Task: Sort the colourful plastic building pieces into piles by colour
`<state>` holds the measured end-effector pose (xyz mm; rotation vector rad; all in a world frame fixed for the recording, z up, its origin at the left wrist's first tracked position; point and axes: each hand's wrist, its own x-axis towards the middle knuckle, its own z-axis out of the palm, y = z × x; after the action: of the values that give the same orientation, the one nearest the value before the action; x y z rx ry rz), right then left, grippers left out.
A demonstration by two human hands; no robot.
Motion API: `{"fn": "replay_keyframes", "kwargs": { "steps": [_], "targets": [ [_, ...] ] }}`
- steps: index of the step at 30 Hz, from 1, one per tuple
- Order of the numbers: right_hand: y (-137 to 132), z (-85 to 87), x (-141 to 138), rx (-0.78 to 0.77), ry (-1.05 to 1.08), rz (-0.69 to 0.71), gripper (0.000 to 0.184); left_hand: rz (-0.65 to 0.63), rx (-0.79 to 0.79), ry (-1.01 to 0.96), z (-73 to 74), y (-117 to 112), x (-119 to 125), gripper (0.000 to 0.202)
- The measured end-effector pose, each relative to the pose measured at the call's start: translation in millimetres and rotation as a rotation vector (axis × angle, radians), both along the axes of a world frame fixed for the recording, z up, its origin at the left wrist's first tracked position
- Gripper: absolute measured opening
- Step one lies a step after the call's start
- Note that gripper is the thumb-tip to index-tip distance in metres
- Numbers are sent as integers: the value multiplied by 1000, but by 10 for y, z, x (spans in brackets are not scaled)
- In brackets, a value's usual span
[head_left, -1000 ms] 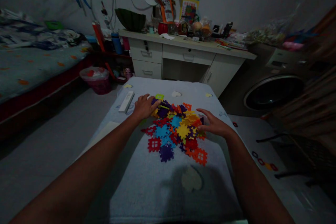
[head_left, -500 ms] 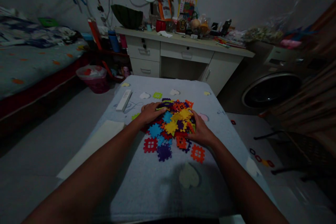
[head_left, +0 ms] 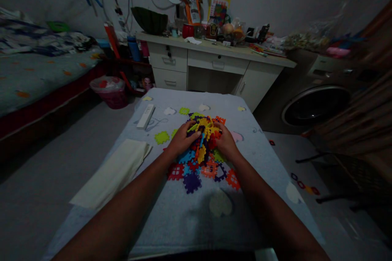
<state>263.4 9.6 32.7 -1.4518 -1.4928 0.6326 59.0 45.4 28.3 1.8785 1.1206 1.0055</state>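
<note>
A heap of flat, toothed plastic tiles (head_left: 202, 138) in yellow, blue, orange, purple and red lies on a table covered with a grey-blue cloth (head_left: 183, 220). My left hand (head_left: 183, 140) presses against the heap's left side, fingers curled over the tiles. My right hand (head_left: 225, 142) presses against its right side. Between the two hands the tiles stand bunched up on edge. Loose tiles lie flat in front of the hands: a red one (head_left: 175, 171), a purple one (head_left: 192, 181), an orange one (head_left: 233, 179). A green tile (head_left: 161, 137) lies to the left.
A white remote (head_left: 146, 116) and a folded pale cloth (head_left: 114, 173) lie on the table's left side. Beyond stand a cluttered white desk (head_left: 214, 59), a washing machine (head_left: 318, 104), a bed (head_left: 33, 77) and a pink bin (head_left: 110, 91). Small rings lie on the floor at right.
Both hands have swept inward from the sides of the spread-out tiles, pushing them into a tight, raised bunch. A few tiles were left behind at the front and left.
</note>
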Motion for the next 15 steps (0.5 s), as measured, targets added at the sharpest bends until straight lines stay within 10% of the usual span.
{"fn": "replay_keyframes", "kwargs": {
  "steps": [9,15],
  "targets": [
    [257,496,-414,-16,-109,163,47,273,-111,-127,40,-115,-326,71],
    [183,606,-221,11,-145,360,39,220,3,264,66,-298,-658,100]
  ]
}}
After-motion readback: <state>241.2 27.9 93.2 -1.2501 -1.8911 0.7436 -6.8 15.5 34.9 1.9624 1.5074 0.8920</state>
